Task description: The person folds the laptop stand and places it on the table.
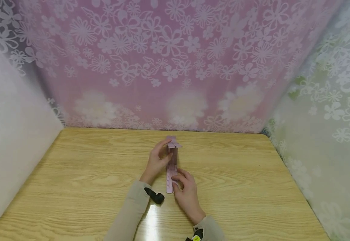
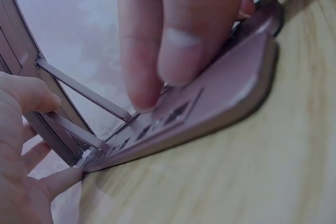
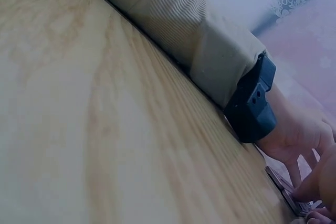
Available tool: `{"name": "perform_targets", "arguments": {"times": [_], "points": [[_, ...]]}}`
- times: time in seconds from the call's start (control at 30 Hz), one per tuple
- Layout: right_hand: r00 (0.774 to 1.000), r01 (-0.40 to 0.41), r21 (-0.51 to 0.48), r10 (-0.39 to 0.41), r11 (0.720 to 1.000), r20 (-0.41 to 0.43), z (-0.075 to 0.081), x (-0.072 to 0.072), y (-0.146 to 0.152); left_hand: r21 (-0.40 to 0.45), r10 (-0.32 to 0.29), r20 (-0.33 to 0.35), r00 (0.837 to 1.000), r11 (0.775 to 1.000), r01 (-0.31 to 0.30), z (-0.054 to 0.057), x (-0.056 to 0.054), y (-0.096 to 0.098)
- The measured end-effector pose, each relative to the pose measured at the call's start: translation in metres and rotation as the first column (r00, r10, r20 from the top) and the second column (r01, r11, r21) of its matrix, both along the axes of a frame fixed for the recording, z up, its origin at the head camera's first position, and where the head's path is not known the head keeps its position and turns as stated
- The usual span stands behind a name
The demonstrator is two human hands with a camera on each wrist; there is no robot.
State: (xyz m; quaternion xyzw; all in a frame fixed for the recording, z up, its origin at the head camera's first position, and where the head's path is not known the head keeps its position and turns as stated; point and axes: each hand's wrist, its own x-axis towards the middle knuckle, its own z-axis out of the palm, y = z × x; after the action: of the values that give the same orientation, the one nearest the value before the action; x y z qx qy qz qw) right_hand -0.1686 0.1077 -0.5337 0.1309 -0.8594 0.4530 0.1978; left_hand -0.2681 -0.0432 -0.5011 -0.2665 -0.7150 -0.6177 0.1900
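A pink folding stand [image 1: 169, 183] stands on the table, its flat base toward me and its upright part raised behind. My left hand [image 1: 156, 163] grips the upright part from the left, thumb on its near side. The fingers of my right hand [image 1: 188, 191] are bent at the base's right edge. In the left wrist view, two thin struts [image 2: 84, 88] run from the upright down to the base [image 2: 239, 80]. There the right fingertips hold the slotted middle of the base. The right wrist view catches only the stand's edge [image 3: 281, 182] beside the hands.
The wood-grain table [image 1: 238, 180] extends to both sides of the stand. A pink flowered cloth [image 1: 168, 67] hangs behind its far edge, with pale cloth at left and right. Black wrist cameras sit on both sleeves, the left one [image 1: 155, 195] close to the base.
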Motion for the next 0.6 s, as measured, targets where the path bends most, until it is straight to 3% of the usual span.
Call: {"name": "perform_targets", "arguments": {"times": [0.43, 0.6], "points": [[0.995, -0.044, 0.031, 0.047, 0.999, -0.092, 0.0002, -0.0068, 0.0047, -0.057, 0.037, -0.009, 0.999, 0.998, -0.038, 0.0031, 0.0053, 0.0036], [0.995, -0.057, 0.009, 0.057, 0.998, -0.087, -0.0001, -0.0076, 0.007, -0.069, 0.054, 0.002, 0.999, 0.996, -0.054, 0.0025, 0.0073, 0.005]]}}
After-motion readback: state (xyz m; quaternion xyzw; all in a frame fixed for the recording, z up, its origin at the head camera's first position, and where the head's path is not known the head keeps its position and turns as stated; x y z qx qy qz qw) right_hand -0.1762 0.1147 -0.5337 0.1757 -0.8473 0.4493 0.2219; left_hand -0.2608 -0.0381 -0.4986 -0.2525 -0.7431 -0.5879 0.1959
